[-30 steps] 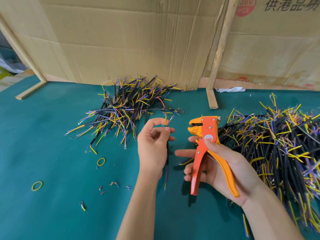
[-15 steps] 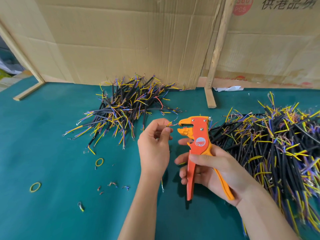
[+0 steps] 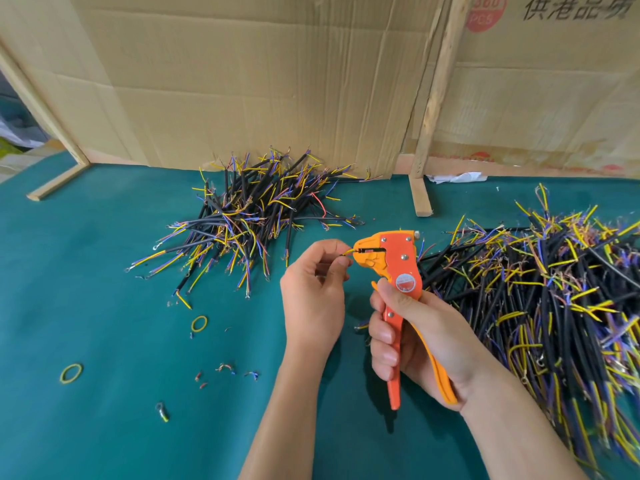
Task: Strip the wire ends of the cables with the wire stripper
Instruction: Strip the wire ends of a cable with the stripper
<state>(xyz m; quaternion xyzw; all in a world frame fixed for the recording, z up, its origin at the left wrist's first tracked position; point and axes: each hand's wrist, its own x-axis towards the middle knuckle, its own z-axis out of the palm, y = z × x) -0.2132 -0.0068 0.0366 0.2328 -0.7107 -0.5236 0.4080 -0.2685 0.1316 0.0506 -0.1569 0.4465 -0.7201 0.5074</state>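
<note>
My right hand (image 3: 415,337) grips the handles of the orange wire stripper (image 3: 394,268), held upright with its jaws pointing left. My left hand (image 3: 315,292) pinches a thin yellow wire end of a cable (image 3: 349,252), and that end sits in the stripper's jaws. The rest of the cable is hidden behind my left hand. A pile of black cables with yellow and blue wire ends (image 3: 252,216) lies at the back centre. A larger pile of the same cables (image 3: 540,292) covers the right side of the table.
The green table top (image 3: 104,306) carries two yellow rubber bands (image 3: 199,323) (image 3: 71,372), small insulation scraps (image 3: 225,368) and a ring terminal piece (image 3: 161,410). Cardboard sheets (image 3: 277,81) and a wooden post (image 3: 433,109) stand along the back edge.
My right hand has brought the stripper leftwards to my left hand, and the wire end now sits inside the jaws. The handles have come closer together.
</note>
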